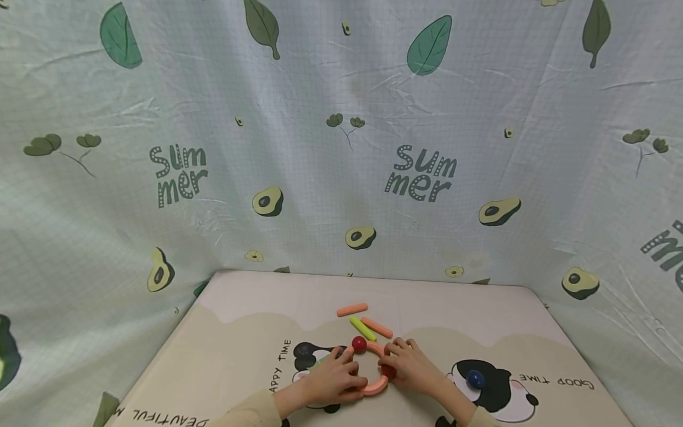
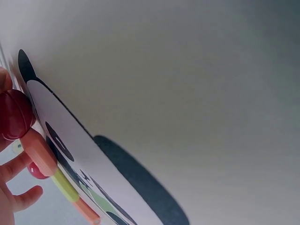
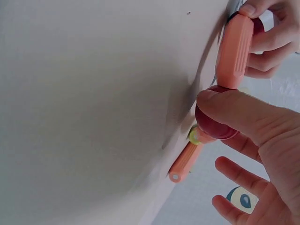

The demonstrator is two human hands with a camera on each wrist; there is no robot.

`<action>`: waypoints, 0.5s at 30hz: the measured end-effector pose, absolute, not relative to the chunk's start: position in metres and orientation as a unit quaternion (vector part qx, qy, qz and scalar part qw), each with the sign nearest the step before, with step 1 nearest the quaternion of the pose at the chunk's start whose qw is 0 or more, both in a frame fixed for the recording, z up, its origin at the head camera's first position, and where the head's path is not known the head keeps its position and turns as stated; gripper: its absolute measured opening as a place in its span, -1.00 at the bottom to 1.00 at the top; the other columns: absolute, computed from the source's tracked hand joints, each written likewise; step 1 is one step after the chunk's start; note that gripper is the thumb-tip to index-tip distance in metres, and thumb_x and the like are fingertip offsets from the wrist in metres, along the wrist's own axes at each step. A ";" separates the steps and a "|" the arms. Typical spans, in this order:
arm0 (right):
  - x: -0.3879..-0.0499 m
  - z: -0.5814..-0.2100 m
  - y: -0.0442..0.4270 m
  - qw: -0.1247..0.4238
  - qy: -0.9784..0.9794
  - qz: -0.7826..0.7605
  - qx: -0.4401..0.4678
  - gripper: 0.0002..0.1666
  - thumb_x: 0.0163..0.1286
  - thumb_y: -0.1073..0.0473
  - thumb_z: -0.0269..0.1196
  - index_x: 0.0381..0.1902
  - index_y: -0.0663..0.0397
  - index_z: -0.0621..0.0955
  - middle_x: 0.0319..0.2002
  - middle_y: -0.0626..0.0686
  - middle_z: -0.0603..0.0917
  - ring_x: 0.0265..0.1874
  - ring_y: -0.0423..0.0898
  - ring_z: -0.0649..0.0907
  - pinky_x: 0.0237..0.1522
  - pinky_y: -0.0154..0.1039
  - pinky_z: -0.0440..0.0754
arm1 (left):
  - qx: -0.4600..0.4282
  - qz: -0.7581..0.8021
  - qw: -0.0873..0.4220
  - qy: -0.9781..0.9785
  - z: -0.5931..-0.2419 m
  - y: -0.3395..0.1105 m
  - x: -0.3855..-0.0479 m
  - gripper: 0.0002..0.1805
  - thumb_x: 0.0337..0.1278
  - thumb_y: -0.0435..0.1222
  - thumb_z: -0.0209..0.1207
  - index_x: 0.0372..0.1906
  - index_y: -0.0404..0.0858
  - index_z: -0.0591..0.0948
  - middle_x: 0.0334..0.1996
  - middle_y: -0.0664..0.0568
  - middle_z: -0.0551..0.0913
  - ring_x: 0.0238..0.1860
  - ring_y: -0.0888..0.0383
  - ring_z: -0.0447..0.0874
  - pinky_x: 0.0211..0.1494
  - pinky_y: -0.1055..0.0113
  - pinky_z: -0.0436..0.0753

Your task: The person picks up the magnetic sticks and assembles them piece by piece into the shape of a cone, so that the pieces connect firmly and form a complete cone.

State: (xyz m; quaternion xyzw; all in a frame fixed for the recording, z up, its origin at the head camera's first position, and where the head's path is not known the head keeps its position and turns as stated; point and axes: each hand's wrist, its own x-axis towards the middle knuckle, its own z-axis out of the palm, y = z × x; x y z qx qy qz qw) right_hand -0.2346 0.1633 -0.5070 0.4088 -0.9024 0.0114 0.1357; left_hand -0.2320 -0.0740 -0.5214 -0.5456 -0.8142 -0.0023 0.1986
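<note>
Ring (image 1: 376, 388) of orange arcs (image 1: 375, 347) and red balls (image 1: 359, 344) on the table (image 1: 229, 332); left hand (image 1: 336, 378) pinches one red ball (image 2: 15, 116); right hand (image 1: 409, 365) pinches another ball (image 3: 212, 125); parts look light, stiff and smooth, joints probably easily parted; best held at the balls, beside each joint.

From here the red ball (image 1: 359, 344) looks glossy plastic; beyond it, matt, ribbed peach sticks (image 1: 352, 309); farther behind it, a creased, faintly shiny curtain (image 1: 309, 160)

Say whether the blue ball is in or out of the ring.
Out: in the head view, the blue ball lies apart on the table, with the right hand between it and the ring.
</note>
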 end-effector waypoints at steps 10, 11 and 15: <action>-0.234 -0.505 0.163 0.124 -0.904 0.008 0.410 -0.59 -0.16 0.07 0.41 -0.26 -0.26 0.58 -0.30 -0.18 0.50 -0.22 -0.16 0.41 -0.23 -0.17 0.34 | -0.542 -0.002 0.187 -0.819 -0.523 -0.074 -0.233 -0.80 0.20 0.09 -0.12 -0.32 0.18 0.48 -0.47 0.28 0.43 -0.25 0.26 0.26 -0.12 0.23 0.32; -0.233 -0.505 0.163 0.125 -0.903 0.008 0.410 -0.59 -0.17 0.06 0.41 -0.26 -0.26 0.58 -0.31 -0.18 0.50 -0.23 -0.17 0.41 -0.24 -0.17 0.34 | -0.540 -0.003 0.184 -0.821 -0.523 -0.074 -0.233 -0.80 0.19 0.09 -0.11 -0.32 0.18 0.48 -0.45 0.28 0.43 -0.24 0.26 0.27 -0.10 0.21 0.33; -0.232 -0.505 0.163 0.126 -0.900 0.011 0.417 -0.60 -0.16 0.04 0.40 -0.27 -0.26 0.58 -0.32 -0.19 0.50 -0.26 -0.19 0.41 -0.27 -0.21 0.33 | -0.526 -0.007 0.173 -0.833 -0.518 -0.079 -0.233 -0.76 0.13 0.14 -0.07 -0.28 0.14 0.49 -0.33 0.23 0.42 -0.20 0.25 0.31 -0.05 0.15 0.35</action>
